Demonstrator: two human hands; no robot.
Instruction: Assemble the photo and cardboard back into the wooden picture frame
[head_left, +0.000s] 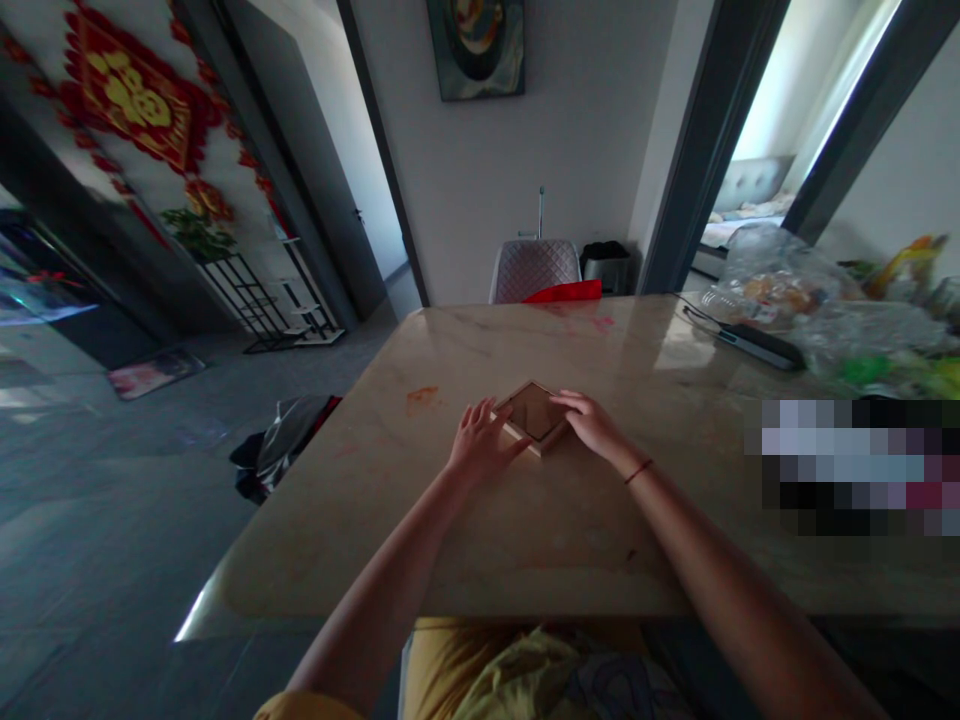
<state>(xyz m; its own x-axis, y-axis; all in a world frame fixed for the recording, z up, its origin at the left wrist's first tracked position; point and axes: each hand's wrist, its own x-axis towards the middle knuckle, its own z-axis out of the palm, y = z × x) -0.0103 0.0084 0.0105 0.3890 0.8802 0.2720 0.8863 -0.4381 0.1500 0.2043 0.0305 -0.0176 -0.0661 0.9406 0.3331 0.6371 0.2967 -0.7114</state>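
Note:
A small square wooden frame with a dark pane lies flat on the beige marble table, turned like a diamond. My left hand rests at its left corner, fingers together and touching the frame's edge. My right hand lies over its right corner, fingers curled onto the edge; a thin red band sits on that wrist. Both hands hold the frame from opposite sides.
A padded chair with a red item stands at the table's far side. Clear plastic bags and a dark flat device crowd the right end. An orange stain marks the tabletop. Clothes lie on the floor at left.

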